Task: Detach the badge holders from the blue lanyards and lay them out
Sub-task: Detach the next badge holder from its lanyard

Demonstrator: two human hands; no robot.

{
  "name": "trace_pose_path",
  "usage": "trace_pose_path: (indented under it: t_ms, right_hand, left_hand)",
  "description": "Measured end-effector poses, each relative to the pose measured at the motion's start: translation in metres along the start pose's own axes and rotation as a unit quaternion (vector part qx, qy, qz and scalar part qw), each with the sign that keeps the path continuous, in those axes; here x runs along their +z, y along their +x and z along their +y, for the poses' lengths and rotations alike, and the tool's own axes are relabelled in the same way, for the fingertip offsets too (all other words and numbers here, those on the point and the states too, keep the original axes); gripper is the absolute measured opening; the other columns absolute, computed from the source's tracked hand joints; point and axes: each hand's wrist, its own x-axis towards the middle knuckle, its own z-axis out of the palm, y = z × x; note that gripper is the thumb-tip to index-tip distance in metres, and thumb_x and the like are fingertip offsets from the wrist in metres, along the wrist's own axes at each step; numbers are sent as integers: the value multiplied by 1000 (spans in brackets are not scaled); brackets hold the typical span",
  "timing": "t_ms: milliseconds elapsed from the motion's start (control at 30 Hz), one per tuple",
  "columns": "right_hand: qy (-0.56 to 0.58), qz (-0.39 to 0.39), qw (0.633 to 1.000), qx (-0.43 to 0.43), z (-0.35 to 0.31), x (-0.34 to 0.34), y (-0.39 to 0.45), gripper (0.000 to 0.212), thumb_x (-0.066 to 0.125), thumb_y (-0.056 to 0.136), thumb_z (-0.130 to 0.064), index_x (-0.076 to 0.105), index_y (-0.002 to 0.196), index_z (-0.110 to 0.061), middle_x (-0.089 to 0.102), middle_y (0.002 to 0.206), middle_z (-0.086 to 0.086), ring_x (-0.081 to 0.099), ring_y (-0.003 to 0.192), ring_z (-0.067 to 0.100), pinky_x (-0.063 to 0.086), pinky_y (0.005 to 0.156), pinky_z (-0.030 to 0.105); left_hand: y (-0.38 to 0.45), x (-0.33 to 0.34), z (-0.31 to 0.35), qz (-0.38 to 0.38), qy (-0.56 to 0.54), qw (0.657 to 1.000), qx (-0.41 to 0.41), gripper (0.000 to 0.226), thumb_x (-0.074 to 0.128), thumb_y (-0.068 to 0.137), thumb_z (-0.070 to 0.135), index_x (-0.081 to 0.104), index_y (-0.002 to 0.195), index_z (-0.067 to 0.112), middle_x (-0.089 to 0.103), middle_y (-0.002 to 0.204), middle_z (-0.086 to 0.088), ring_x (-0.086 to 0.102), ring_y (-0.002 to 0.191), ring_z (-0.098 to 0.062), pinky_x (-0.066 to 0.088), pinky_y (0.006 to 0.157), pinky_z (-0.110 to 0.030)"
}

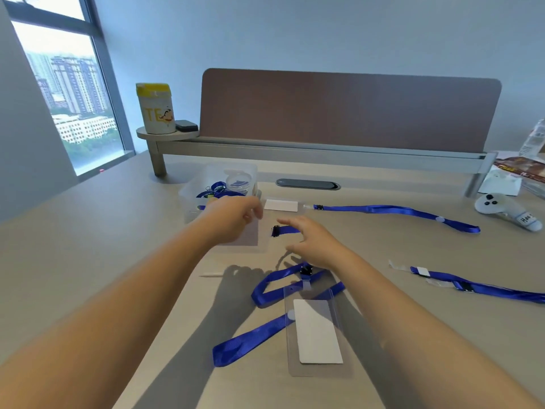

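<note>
My left hand (233,221) grips a clear badge holder (246,237) above the table. Just right of it, my right hand (314,245) holds the end of a blue lanyard (287,230), whose black clip points at the holder with a small gap between them. In front of me a second badge holder (315,332) with a white card lies clipped to a looped blue lanyard (265,290). Farther back, a third badge holder (281,205) sits at the end of a long lanyard (395,210). Another lanyard (477,288) lies at the right.
A clear plastic box (191,196) with blue items stands behind my left hand. A white controller (501,211) and snack packets (522,169) lie at the far right. A brown desk divider (348,113) and a shelf with a yellow-lidded canister (154,109) close off the back.
</note>
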Motion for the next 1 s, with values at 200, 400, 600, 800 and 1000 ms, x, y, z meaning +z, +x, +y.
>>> trace_pose_path:
  t_ms: [200,400,600,800,1000]
  right_hand:
    - [10,22,1000,-7,-4,1,4,29,56,88,-12,60,116,-11,53,129,7,47,121,22,40,103,36]
    - [77,44,996,-23,-12,-10,3,20,53,90,-13,63,103,-2,64,87,3,59,89,21,49,86,35]
    - [149,74,986,-3,-23,-20,5,21,51,91,-10,64,101,3,53,64,-5,47,60,3,38,57,15]
    - [244,76,966,34,-28,-25,6,24,50,92,-9,62,105,6,51,66,-2,43,57,4,34,53,13]
    - [321,65,943,57,-28,-30,8,19,49,92,-11,58,76,-14,47,64,1,36,53,8,33,50,18]
  left_hand:
    - [-2,-9,5,14,-19,999,25,28,46,91,6,58,111,22,58,126,-5,52,115,-23,43,94,-29]
    - [3,-6,-6,39,-138,989,-32,27,40,93,6,58,111,13,57,122,-13,45,95,-19,40,82,-27]
    - [3,8,1,102,-267,954,-94,32,51,89,14,48,120,8,55,127,-13,50,99,-21,44,87,-32]
    - [-7,12,16,183,-211,960,-9,29,56,86,19,58,111,5,62,117,-13,50,94,-13,37,80,-22]
    - [-11,13,22,102,-198,975,16,59,64,78,35,44,131,17,51,136,-5,47,123,-19,41,98,-32]
